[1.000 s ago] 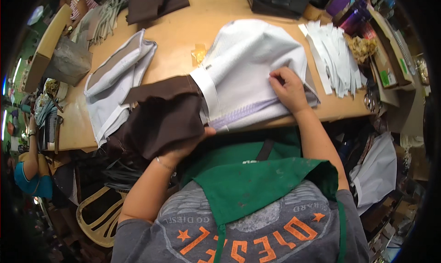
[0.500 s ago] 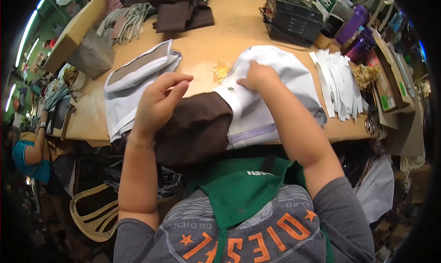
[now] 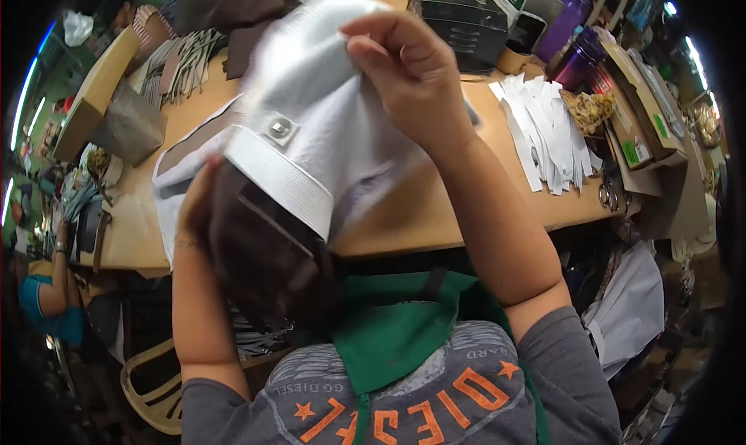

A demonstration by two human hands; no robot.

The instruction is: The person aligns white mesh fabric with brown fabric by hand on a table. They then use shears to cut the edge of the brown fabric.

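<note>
A half-sewn bag piece (image 3: 311, 95) of white and dark brown material is lifted off the table, tilted and partly blurred. A white stitched band (image 3: 280, 182) joins its two colours, and a small metal fastener (image 3: 280, 128) sits on a white patch beside the band. My right hand (image 3: 412, 76) pinches the white part between thumb and fingers near its upper end. At the left side of the brown part, my left hand (image 3: 197, 200) grips it, most of its fingers hidden behind the material. Another white piece (image 3: 167, 181) with a grey-brown inside lies behind my left hand.
White strips (image 3: 548, 130) lie in a pile at the right, with scissors (image 3: 609, 196) by the table edge. A black metal machine (image 3: 458, 29) and purple bottles (image 3: 579, 56) stand at the back right. Grey straps (image 3: 183, 64) and brown material (image 3: 229, 6) lie back left. A co-worker (image 3: 50, 297) is far left.
The bag piece has come up off the table and swung left, its white end raised by my right hand. My left hand has moved down and left onto the brown part.
</note>
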